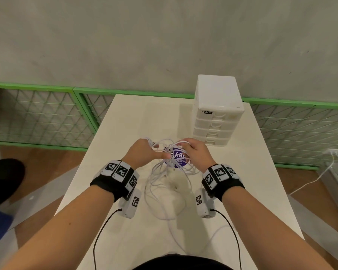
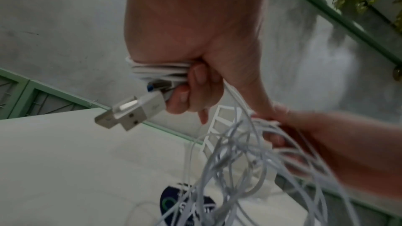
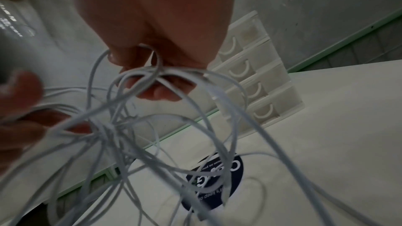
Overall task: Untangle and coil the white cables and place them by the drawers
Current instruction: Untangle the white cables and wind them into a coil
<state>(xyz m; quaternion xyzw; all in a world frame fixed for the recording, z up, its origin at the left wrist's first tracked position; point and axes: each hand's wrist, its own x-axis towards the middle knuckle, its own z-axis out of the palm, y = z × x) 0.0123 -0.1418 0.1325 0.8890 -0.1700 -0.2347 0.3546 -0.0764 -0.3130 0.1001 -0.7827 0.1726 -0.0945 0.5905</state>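
A tangle of thin white cables [image 1: 170,168] hangs between my two hands above the white table [image 1: 252,172], trailing in loops toward the near edge. My left hand [image 1: 142,152] grips a wound bundle of cable turns [image 2: 156,70], with two USB plugs [image 2: 130,111] sticking out of the fist. My right hand [image 1: 193,151] pinches several loose strands [image 3: 152,73] at the top of the tangle. The white drawer unit [image 1: 217,112] stands at the table's back right, just beyond my right hand.
A round purple sticker [image 1: 179,158] lies on the table under the tangle. Green wire-mesh panels [image 1: 41,114] line the wall behind the table. Another white cable [image 1: 316,178] runs along the floor at the right. A dark shoe [image 1: 4,176] is at the left.
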